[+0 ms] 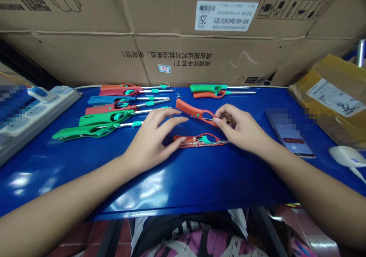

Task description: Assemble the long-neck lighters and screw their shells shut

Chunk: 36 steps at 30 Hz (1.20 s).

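My right hand (240, 129) pinches the front end of an orange lighter casing (192, 109) between thumb and fingers, its wide end pointing up and left. Below it on the blue table lies an opened orange lighter (190, 142), its inner parts and teal trigger (206, 139) showing; its metal tube runs partly under my right hand. My left hand (153, 140) has its fingers spread and empty. Its thumb tip lies over the left end of the opened lighter; whether it presses on it I cannot tell.
At the left lie several stick lighters, among them a green lighter (85, 131) and a blue lighter (110, 100). A green lighter (206, 88) rests at the back. A phone (291, 135), a taped box (334, 97) and a power strip (37, 112) flank the work area. Cardboard (160, 16) stands behind.
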Tool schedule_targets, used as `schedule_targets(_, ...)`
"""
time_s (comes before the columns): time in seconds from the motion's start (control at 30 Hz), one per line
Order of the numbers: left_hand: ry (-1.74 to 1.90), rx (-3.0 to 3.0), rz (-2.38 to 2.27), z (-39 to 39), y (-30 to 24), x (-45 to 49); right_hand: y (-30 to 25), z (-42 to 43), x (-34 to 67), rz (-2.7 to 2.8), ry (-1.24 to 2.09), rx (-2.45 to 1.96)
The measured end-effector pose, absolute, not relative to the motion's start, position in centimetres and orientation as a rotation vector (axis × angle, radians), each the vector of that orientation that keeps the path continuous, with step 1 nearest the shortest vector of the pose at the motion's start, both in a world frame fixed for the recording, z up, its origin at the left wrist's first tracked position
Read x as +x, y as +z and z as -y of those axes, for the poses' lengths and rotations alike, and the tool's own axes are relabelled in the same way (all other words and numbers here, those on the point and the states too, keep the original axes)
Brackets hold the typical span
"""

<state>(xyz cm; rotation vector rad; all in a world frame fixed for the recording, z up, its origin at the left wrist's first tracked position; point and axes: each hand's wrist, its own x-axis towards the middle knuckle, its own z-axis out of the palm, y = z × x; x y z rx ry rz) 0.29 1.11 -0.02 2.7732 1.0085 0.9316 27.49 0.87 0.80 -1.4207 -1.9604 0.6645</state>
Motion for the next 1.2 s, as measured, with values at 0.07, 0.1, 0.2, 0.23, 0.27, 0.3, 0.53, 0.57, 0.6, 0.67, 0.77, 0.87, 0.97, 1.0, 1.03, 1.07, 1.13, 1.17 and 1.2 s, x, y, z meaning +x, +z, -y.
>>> schedule_targets(0.07,0.939,2.87,-1.012,-1.4,-0.1,0.2,0.9,-1.0,27.5,1.828,0.93,-1.41)
schedule_targets(0.1,0.927,2.9,-0.999,-1.5,-0.2,0.1,1.0,-1.0,27.5,1.781,1.049,-1.417)
schedule_targets(0.2,0.861,2.928,-0.957,-1.8,-0.6,0.0,1.2,-1.0,27.6,1.735,1.237,-1.464)
schedule_targets(0.23,0.842,2.926,-0.944,-1.8,-0.6,0.0,1.3,-1.0,27.6,1.738,1.248,-1.47)
schedule_targets(0.27,0.826,2.923,-0.932,-1.8,-0.7,0.0,1.3,-1.0,27.6,1.748,1.249,-1.472)
schedule_targets(0.3,0.807,2.917,-0.923,-1.8,-0.7,0.0,1.3,-1.0,27.6,1.763,1.247,-1.473)
schedule_targets(0.53,0.73,2.798,-0.863,-1.4,-0.9,0.1,1.4,-1.1,28.1,2.012,1.165,-1.502)
schedule_targets(0.57,0.723,2.789,-0.85,-1.4,-1.0,0.1,1.5,-1.1,28.1,2.073,1.105,-1.504)
schedule_targets(0.6,0.715,2.788,-0.842,-1.4,-1.1,0.1,1.6,-1.1,28.1,2.131,1.043,-1.495)
schedule_targets(0.67,0.703,2.798,-0.837,-1.4,-1.2,0.2,1.7,-1.0,28.1,2.234,0.951,-1.427)
schedule_targets(0.77,0.701,2.805,-0.832,-1.3,-1.2,0.3,1.4,-0.8,28.1,2.36,0.861,-1.295)
schedule_targets(0.87,0.687,2.803,-0.82,-1.3,-1.3,0.3,0.9,-0.7,28.0,2.412,0.796,-1.231)
schedule_targets(0.97,0.662,2.792,-0.839,-1.3,-1.3,0.3,0.6,-0.8,28.1,2.422,0.778,-1.207)
schedule_targets(1.0,0.654,2.786,-0.846,-1.3,-1.3,0.3,0.6,-0.8,28.1,2.422,0.775,-1.206)
schedule_targets(1.03,0.649,2.78,-0.851,-1.3,-1.3,0.4,0.6,-0.9,28.1,2.419,0.772,-1.21)
schedule_targets(1.07,0.648,2.774,-0.855,-1.3,-1.3,0.4,0.6,-0.9,28.1,2.416,0.767,-1.215)
schedule_targets(1.13,0.654,2.763,-0.858,-1.3,-1.2,0.4,0.6,-0.9,28.2,2.416,0.758,-1.22)
schedule_targets(1.17,0.655,2.76,-0.861,-1.3,-1.1,0.4,0.6,-0.8,28.2,2.418,0.754,-1.219)
schedule_targets(1.2,0.65,2.76,-0.864,-1.2,-1.1,0.4,0.7,-0.8,28.1,2.419,0.751,-1.216)
